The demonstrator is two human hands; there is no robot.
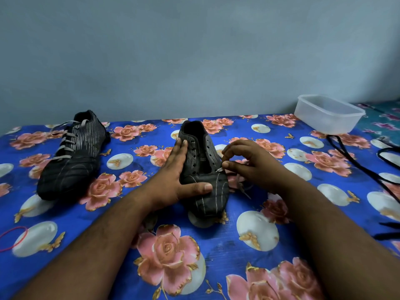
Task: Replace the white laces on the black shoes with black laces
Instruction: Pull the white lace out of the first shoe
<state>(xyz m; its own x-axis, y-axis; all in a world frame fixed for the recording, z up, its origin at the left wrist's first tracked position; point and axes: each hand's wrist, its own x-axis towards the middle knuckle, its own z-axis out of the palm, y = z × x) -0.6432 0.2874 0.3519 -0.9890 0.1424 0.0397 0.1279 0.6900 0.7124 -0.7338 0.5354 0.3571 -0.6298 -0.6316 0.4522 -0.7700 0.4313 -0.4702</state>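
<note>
Step in hand: unlacing the near shoe (203, 169). Its eyelets look bare, and only the last bit of white lace (219, 169) shows at the lowest eyelet on the right side, so I judge the removal of this shoe's lace to be almost finished.
Left hand (179, 176): lies flat against the left side of the near shoe, fingers straight and pointing toward the heel, thumb spread across the toe; it steadies the shoe rather than grasping it.
Right hand (244, 161): fingers curled, thumb and forefinger pinching the tip of the white lace just beside the shoe's right edge.
Rest of the white lace: a pale strand seems to lie on the cloth under the right hand; too blurred to follow.
Far shoe (73, 154): well to the left, toe toward the camera, with its white lace (65, 146) threaded through all its eyelets, so untouched.
Black laces (355, 161): lying loose on the right side of the surface, near the plastic tub (329, 113), well apart from both shoes.
Next move: probably pull the lace tip free of the last eyelet, put the white lace aside, then reach right for a black lace; the shoe needs holding down while the lace slides out.
Surface: a blue cloth (216, 245) printed with pink roses and white ovals; whether a table or a bed lies under it I cannot tell.
Other items: a red rubber band (13, 239) at the left edge.
Room: a plain grey-blue wall (194, 50) directly behind the surface.
</note>
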